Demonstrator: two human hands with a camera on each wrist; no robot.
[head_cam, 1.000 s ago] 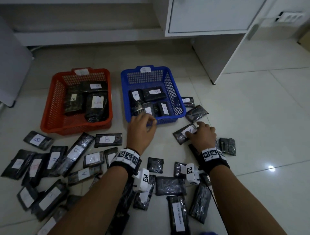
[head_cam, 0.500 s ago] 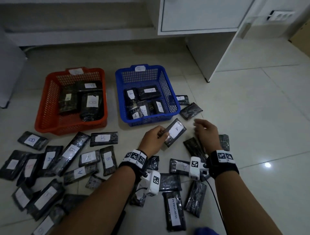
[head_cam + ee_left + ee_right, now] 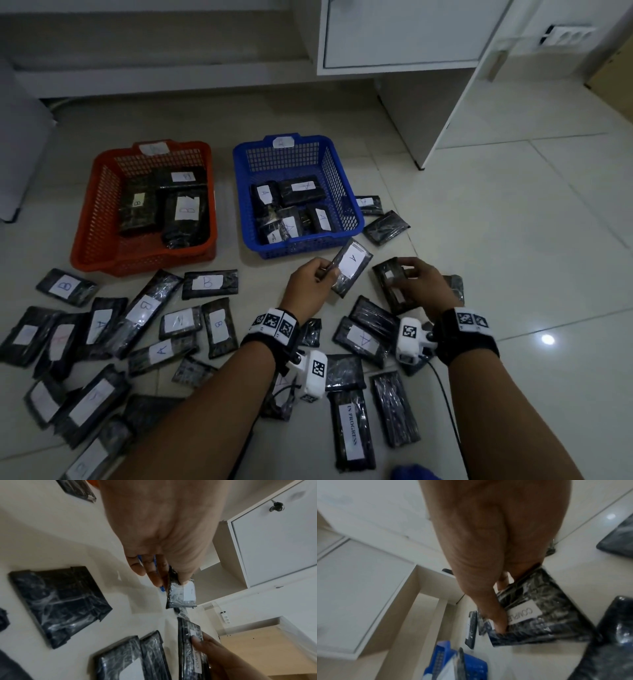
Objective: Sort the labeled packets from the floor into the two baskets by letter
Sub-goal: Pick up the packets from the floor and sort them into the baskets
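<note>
Two baskets sit side by side on the floor (image 3: pixel 513 240) behind the hands: B basket (image 3: pixel 102 205) left with B packets in it, A basket (image 3: pixel 346 202) right with A packets in it, cabinet (image 3: pixel 411 34) behind and right of them. Loose packets (image 3: pixel 137 318) scattered in front of baskets, mostly left and centre, two just right of the A basket. Left hand (image 3: pixel 308 287) holds A packet (image 3: pixel 352 267) just in front of the A basket; right hand (image 3: pixel 421 287) on another packet (image 3: pixel 390 284) to its right.
</note>
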